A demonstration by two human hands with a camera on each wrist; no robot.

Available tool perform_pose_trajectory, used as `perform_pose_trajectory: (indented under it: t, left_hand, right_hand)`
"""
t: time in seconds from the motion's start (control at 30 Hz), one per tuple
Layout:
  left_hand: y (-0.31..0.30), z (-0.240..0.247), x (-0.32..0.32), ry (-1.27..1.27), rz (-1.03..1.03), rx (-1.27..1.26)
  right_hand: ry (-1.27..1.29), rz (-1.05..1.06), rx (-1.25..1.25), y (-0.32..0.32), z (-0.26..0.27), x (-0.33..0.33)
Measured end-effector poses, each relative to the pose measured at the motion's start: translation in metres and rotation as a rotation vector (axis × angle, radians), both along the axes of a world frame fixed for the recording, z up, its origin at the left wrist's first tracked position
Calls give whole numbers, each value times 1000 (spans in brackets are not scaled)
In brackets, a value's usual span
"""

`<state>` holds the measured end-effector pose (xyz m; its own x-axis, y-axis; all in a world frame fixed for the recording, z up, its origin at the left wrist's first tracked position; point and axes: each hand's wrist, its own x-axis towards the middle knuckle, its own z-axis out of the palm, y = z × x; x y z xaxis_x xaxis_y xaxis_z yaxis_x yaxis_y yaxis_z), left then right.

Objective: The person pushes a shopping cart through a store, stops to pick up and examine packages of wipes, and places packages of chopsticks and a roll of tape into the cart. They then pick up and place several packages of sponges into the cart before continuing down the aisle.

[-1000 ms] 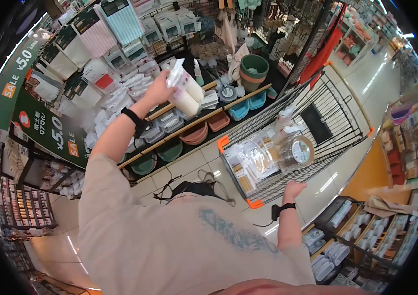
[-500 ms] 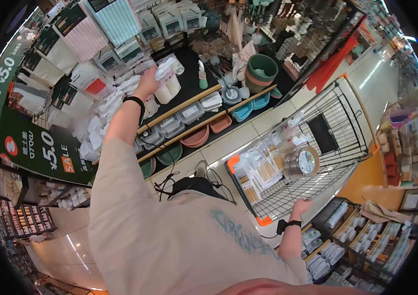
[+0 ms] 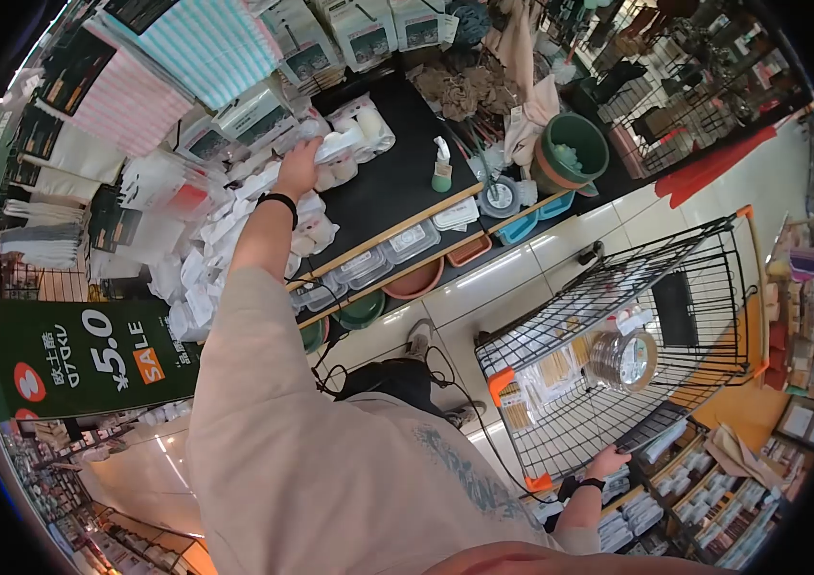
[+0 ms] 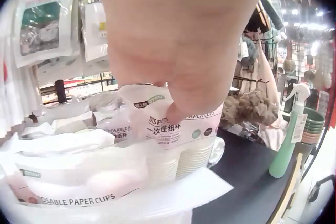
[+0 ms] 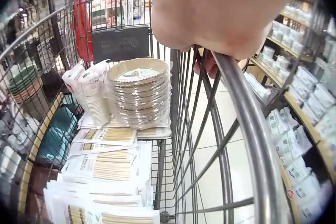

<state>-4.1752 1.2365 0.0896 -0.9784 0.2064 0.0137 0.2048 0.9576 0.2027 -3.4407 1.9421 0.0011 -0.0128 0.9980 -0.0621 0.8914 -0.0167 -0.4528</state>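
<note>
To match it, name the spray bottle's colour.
The bottle is green, its nozzle white; best in left wrist view.

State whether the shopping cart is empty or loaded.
Loaded: white packets and a wrapped stack of round dishes sit inside the shopping cart.

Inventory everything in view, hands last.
cup packs: several, white and pink, left shelf; more in cart
stick packs: several, white, in cart
trays: one stack, tan, in cart
cart: one, grey, beside shelves
shelves: several, black, both sides of cart
bottle: one, green, left shelf
buckets: one stack, green and brown, beyond bottle
signs: at least two, green, left
boxes: several, clear, lower left shelf
towels: several, pink or blue, upper left
other stock: uncountable, mixed, all around
left hand: one, gripping cup pack
right hand: one, gripping cart
</note>
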Motion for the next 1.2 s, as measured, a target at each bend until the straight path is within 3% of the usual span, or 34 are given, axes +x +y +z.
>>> perform_pose_trajectory:
  t: [0.13, 0.33, 0.57, 0.6, 0.63, 0.67, 0.7, 0.73, 0.77, 0.8, 0.83, 0.87, 0.93, 0.97, 1.03, 1.1, 1.2]
  left_hand:
    - [-15, -9, -4, -10, -19, -129]
    - [-42, -44, -10, 79, 51, -158]
    - [-22, -38, -24, -67, 126, -427]
    - [-19, -32, -26, -77, 147, -441]
    - [-12, -34, -30, -92, 150, -454]
    - [-50, -83, -57, -61, 17, -533]
    - [-42, -76, -55, -72, -102, -617]
    - [-26, -77, -55, -153, -30, -569]
    - [-56, -126, -72, -98, -314, -583]
    - [-20, -100, -75, -271, -185, -732]
    - [-5, -92, -86, -298, -163, -587]
    - [19, -72, -74, -166, -31, -488]
    - [112, -14, -33, -136, -67, -561]
    - [168, 26, 0, -155, -73, -440]
    - [236, 51, 44, -8, -371, -92]
    - [325, 107, 127, -68, -539, 162]
    - [428, 120, 221, -334, -744, 407]
  right_hand:
    - [98, 127, 93, 6, -11, 13]
    - [12, -16, 5, -13, 15, -16]
    - [-175, 10, 67, -16, 24, -16]
    - [-42, -31, 38, -23, 28, -25]
    - [175, 67, 84, -30, 30, -32]
    - [-6, 43, 4, -36, 47, -52]
    - [-64, 112, 109, -29, 27, -30]
    - [-131, 175, 221, -20, 7, -9]
    - [-203, 228, 337, -11, -10, 11]
    - [-438, 209, 361, 12, -50, 42]
    - [-188, 34, 72, 0, -10, 20]
    - [-112, -57, 111, -24, 19, -16]
    - [-65, -104, 76, -31, 34, -34]
    - [-70, -91, 90, -34, 31, -34]
    - [-51, -96, 91, -39, 34, -38]
    - [-45, -101, 57, -36, 38, -42]
    - [-73, -106, -25, -34, 39, -41]
